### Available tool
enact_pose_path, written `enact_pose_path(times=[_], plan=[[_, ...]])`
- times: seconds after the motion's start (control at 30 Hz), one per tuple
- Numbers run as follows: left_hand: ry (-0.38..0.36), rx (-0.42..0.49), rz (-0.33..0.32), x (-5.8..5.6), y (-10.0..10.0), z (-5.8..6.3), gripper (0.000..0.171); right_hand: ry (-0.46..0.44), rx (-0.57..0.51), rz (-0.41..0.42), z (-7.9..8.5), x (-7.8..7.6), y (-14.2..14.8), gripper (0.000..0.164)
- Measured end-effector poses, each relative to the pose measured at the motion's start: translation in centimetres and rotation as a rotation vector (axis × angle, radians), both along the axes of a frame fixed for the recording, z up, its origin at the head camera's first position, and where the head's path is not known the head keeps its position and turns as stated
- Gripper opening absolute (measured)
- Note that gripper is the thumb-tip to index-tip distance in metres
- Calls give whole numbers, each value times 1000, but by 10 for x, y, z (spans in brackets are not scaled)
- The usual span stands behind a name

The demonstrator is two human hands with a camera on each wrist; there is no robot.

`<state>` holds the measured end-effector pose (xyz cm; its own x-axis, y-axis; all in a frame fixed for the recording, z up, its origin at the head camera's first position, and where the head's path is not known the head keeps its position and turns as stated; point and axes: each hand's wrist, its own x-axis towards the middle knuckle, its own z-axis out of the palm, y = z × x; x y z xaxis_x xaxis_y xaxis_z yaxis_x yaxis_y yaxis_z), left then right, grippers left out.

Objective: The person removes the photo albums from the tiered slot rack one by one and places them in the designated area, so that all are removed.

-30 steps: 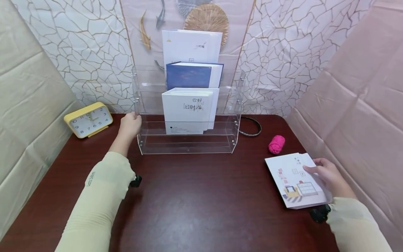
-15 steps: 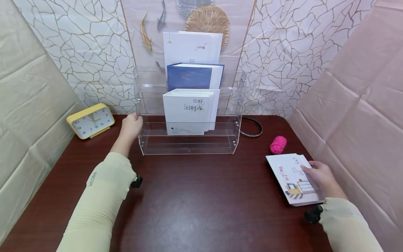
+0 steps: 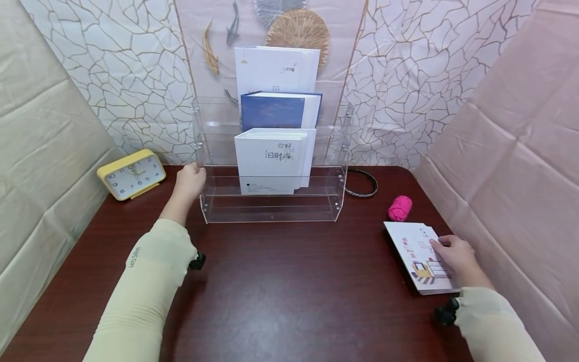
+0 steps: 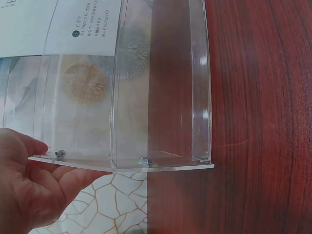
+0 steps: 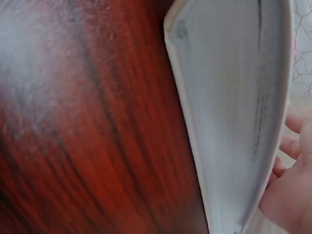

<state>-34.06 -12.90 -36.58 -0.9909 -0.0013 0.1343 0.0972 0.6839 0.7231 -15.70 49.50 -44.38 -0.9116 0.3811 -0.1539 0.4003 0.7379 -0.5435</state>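
A clear acrylic book rack (image 3: 271,215) stands at the back of the table, with white and blue books upright on its tiers. My left hand (image 3: 189,180) grips the rack's left side panel; in the left wrist view its thumb is inside the panel (image 4: 165,168) and its fingers are outside. At the right, a white hardcover book (image 3: 412,254) with a printed furniture drawing lies low over the table. My right hand (image 3: 458,257) holds its right edge, thumb on the cover. The right wrist view shows the book's thick page block (image 5: 224,107), with fingers (image 5: 290,146) behind the far cover.
A yellow alarm clock (image 3: 132,176) stands left of the rack. Right of it lie a dark ring-shaped band (image 3: 374,187) and a pink yarn ball (image 3: 400,208), close behind the book. Fabric walls (image 3: 511,151) border the dark wood table (image 3: 289,291).
My right hand has moved slightly left and lower with the white book, which lies flatter now. The left hand keeps its grip on the rack. The head view has shifted a little.
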Motion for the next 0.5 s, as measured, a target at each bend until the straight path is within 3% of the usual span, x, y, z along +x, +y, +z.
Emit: enact_pose_path(times=[0.1, 0.17, 0.27, 0.37, 0.5], plan=[[0, -4, -9, -1, 0, 1, 37, 21, 55, 13, 2, -3, 1, 69], [1, -8, -7, -1, 1, 1, 36, 93, 73, 12, 7, -8, -2, 67], [-5, -13, 3, 1, 0, 1, 33, 276, 74, -3, 27, -20, -20, 59], [-6, -15, 10, 3, -1, 2, 32, 496, 3, -14, 56, -38, -56, 49], [6, -4, -4, 4, 1, 4, 33, 739, -119, 92, 95, -67, -113, 38]])
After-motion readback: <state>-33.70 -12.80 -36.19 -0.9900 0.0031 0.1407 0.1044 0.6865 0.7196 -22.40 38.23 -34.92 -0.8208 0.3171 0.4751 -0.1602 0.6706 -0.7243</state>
